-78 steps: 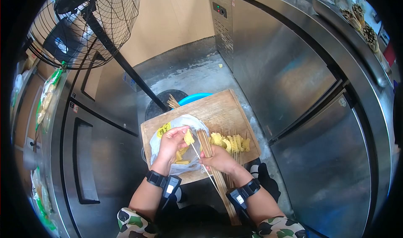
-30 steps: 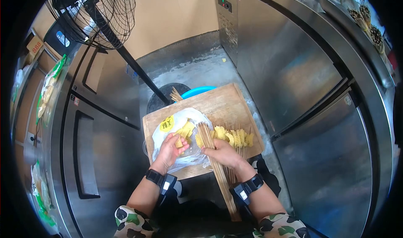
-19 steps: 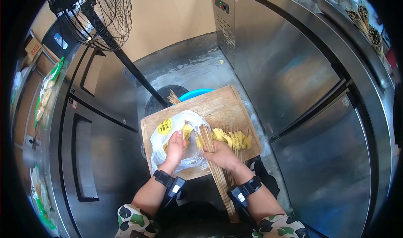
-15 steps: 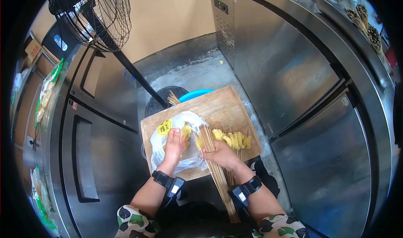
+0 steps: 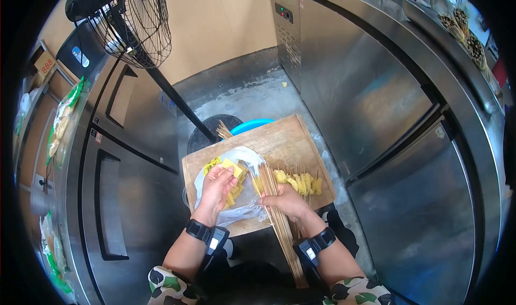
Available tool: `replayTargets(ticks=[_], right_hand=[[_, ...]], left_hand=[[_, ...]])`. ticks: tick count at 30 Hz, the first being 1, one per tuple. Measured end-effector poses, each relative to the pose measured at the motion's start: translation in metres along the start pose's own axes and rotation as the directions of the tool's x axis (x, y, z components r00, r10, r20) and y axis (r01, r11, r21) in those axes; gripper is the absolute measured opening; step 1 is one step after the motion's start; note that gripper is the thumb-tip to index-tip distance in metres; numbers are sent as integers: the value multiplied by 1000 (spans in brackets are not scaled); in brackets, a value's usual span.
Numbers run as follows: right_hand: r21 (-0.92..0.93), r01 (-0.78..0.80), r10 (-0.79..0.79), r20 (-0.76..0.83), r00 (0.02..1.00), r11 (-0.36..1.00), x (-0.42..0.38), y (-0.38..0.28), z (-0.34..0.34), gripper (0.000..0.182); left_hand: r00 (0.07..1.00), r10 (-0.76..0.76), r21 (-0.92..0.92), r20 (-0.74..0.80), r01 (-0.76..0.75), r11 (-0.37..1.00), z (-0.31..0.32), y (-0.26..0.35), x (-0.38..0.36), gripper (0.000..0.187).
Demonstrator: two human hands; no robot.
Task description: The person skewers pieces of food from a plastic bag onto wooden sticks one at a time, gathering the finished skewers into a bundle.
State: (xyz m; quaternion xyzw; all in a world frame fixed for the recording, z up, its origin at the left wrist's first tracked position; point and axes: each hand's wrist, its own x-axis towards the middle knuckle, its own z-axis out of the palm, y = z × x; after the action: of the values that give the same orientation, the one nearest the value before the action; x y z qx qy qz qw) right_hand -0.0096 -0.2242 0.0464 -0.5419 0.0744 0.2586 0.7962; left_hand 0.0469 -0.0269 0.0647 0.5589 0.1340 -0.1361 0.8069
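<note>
Head view: the person's left hand pinches a flat yellow piece by fingertips over a white plastic bag on the wooden board; the right hand clasps a bundle of thin tan wooden sticks. A light pinch should keep the piece untorn; a firm clasp, the sticks aligned.

On the board, the plastic bag lies at left, with loose pieces in it. The skewered pieces lie at right. Behind the board is the basin. The left cabinet and the right cabinet stand on either side.
</note>
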Motion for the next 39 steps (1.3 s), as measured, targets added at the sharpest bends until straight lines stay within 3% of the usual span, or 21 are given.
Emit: replayTargets(ticks=[14, 23, 29, 32, 39], right_hand=[[-41, 5, -5, -10, 1000, 999, 4, 2, 4, 16], [-103, 3, -7, -38, 999, 995, 5, 3, 5, 12], [-105, -7, 3, -40, 999, 994, 6, 4, 5, 9], [-94, 7, -7, -2, 1000, 996, 6, 4, 4, 9], [-125, 19, -16, 26, 1000, 992, 9, 5, 3, 7]], left_hand=[[992, 115, 95, 45, -119, 988, 9, -4, 7, 26], [965, 209, 297, 158, -248, 922, 10, 3, -4, 15], [979, 63, 434, 193, -143, 889, 6, -2, -10, 11], [982, 147, 316, 122, -179, 932, 15, -5, -9, 10], [963, 243, 394, 119, -271, 878, 18, -9, -3, 11]])
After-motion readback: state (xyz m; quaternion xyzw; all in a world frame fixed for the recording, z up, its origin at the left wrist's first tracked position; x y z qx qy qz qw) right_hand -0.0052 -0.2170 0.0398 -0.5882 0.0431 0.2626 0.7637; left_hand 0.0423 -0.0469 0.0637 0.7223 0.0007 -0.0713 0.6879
